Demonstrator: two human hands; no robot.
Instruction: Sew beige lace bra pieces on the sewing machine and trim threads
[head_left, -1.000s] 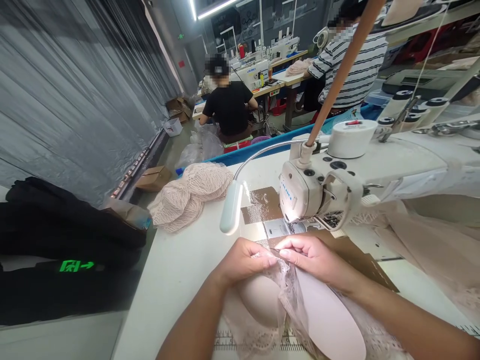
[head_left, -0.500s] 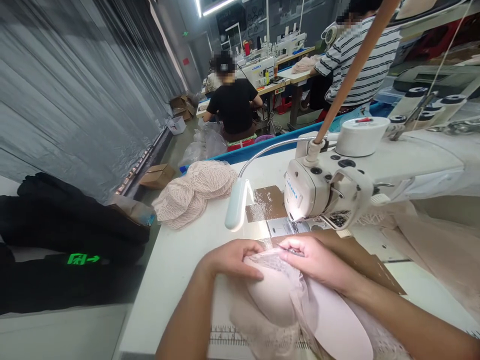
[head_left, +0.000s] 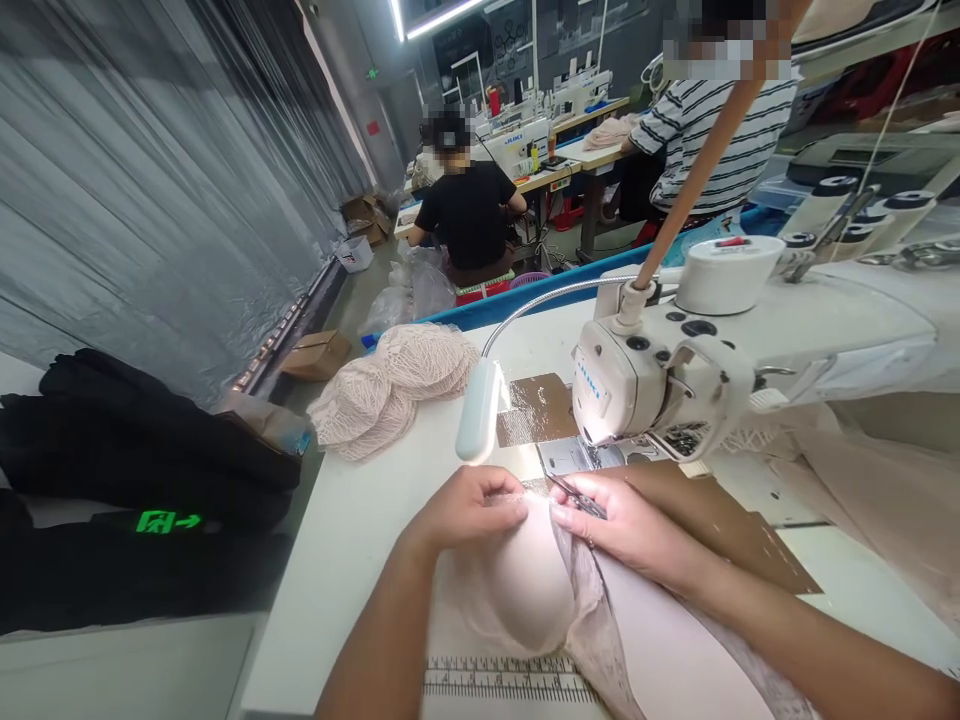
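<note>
A pale pink padded bra cup (head_left: 529,590) with lace trim (head_left: 581,575) lies on the white sewing table (head_left: 352,540) just in front of me. My left hand (head_left: 469,510) pinches the cup's top edge. My right hand (head_left: 626,520) grips the lace edge beside it and also holds small metal snips (head_left: 574,493) between the fingers. Both hands sit just before the needle plate (head_left: 566,455) of the white sewing machine (head_left: 667,375).
A gooseneck lamp (head_left: 478,410) hangs over the plate. A pile of lace cups (head_left: 394,385) lies at the table's far left. Black fabric (head_left: 135,440) sits on a bench to the left. Two people sit at machines further back. A ruler strip (head_left: 502,680) runs along the near edge.
Both hands have shifted the cup slightly toward the needle plate, and the lace has been pulled off the cup's top to its right side. The view has moved a little.
</note>
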